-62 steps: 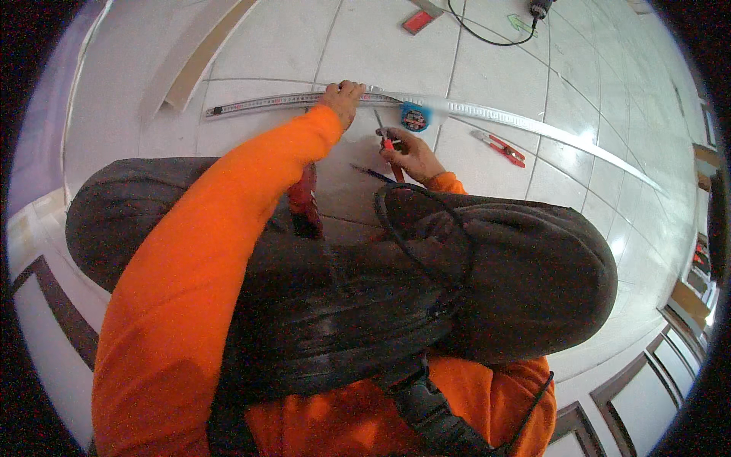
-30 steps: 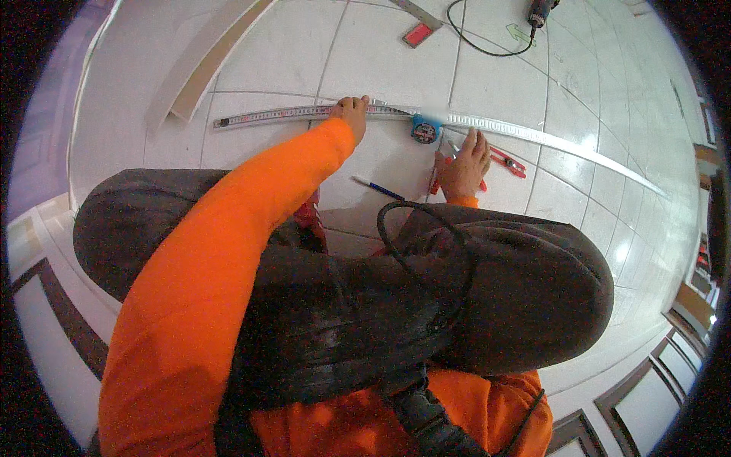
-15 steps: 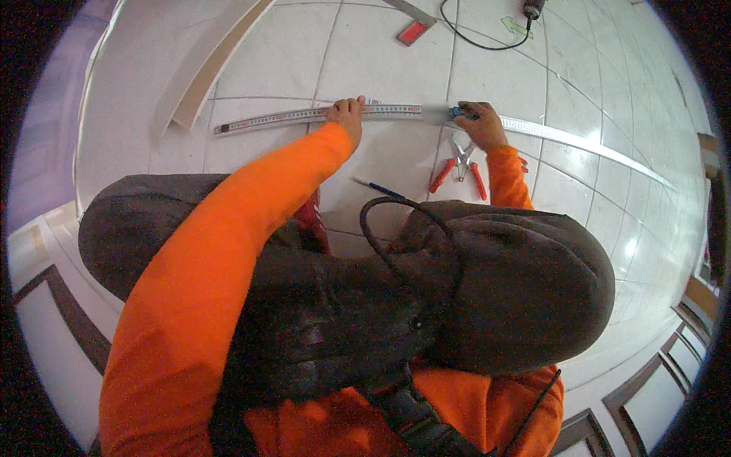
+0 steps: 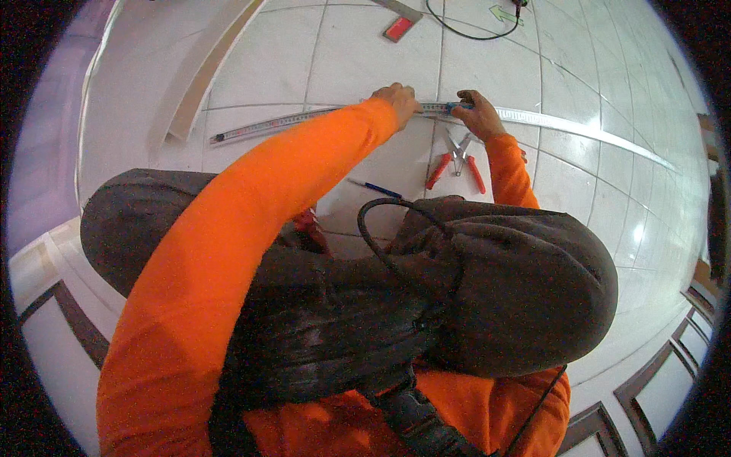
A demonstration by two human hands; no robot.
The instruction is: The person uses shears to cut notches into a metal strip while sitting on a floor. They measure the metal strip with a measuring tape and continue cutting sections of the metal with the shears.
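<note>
A tape measure blade (image 4: 266,126) is pulled out along a long pale strip (image 4: 590,135) that lies across the floor tiles. My left hand (image 4: 397,105) is closed on the blade, close to the case, with its fingertips partly hidden. My right hand (image 4: 480,116) grips the blue tape measure case (image 4: 459,109), thumb and forefinger around it. Red-handled snips (image 4: 458,164) lie with their jaws spread, just below my right hand. A blue pen (image 4: 375,189) with a pale end rests on the tiles nearer my knees.
Beyond my hands lies a try square (image 4: 398,29) with a red stock. A black cable (image 4: 464,34) curves at the far edge. A long board (image 4: 202,91) stretches away at the left. Framed panels (image 4: 662,381) stand behind me at the lower right.
My left hand has slid right along the tape, closer to my right hand. The right hand stays on the case. The view has shifted slightly.
</note>
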